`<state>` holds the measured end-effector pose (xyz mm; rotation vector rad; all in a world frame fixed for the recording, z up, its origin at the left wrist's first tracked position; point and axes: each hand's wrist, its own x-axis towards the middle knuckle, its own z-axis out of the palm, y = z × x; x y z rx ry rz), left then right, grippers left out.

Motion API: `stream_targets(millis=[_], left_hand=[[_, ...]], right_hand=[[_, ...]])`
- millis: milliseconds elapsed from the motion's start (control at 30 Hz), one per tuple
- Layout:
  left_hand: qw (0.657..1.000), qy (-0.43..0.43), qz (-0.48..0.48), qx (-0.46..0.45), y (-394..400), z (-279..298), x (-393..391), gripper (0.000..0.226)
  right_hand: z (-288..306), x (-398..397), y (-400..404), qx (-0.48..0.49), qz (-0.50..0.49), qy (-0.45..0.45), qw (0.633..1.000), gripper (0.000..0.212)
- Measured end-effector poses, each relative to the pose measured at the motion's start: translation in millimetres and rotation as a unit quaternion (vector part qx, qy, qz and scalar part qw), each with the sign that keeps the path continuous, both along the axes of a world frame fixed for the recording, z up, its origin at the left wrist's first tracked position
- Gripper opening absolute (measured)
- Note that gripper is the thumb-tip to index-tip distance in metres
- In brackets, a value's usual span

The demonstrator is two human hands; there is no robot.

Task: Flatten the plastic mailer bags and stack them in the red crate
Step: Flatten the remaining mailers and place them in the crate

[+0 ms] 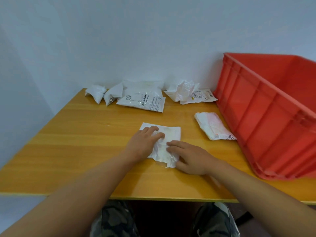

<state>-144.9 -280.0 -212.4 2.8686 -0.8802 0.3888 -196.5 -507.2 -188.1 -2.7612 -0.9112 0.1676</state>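
A white plastic mailer bag (171, 135) lies crumpled but mostly spread out in the middle of the wooden table (82, 134). My left hand (143, 142) presses flat on its left part with straight fingers. My right hand (189, 156) presses on its lower right part, fingers pointing left. The red crate (266, 113) stands at the table's right side, and I cannot see its floor. Another folded white and pink mailer (213, 125) lies beside the crate's left wall.
Along the wall at the back lie several more white mailers: two small crumpled ones (97, 94) at the left, a larger printed one (145, 100) in the middle, and a crumpled one (183, 91) on a labelled bag (201, 97) near the crate. My knees show below the table edge.
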Motion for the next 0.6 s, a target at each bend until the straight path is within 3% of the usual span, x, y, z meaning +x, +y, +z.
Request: stream_targets(millis=[100,200,267,367,433,500,533,600], left_hand=[[1.0,0.01,-0.005,-0.009,-4,0,0,0.042],[0.997,0.069,0.013,-0.01,-3,2,1,0.043],[0.987,0.15,0.026,-0.059,-1,7,0,0.04],[0.925,0.337,0.059,-0.167,4,25,-3,0.04],[0.884,0.406,0.076,-0.22,6,42,-9,0.057],[0.878,0.407,0.061,-0.246,7,60,-16,0.08],[0.887,0.387,0.045,-0.25,7,70,-19,0.081],[0.904,0.336,0.009,-0.264,8,91,-24,0.054]], right_hand=[[-1,0,-7,-0.022,0.012,0.02,0.999,0.076],[-10,4,-7,-0.017,0.032,-0.084,0.996,0.056],[-17,5,-6,0.006,0.061,-0.157,0.986,0.044],[-21,7,-6,0.074,0.05,-0.197,0.976,0.039],[-10,8,-1,0.137,0.007,-0.179,0.974,0.043],[7,13,5,0.206,-0.047,-0.141,0.967,0.038],[16,18,8,0.234,-0.068,-0.127,0.962,0.032],[34,28,14,0.28,-0.098,-0.111,0.948,0.025]])
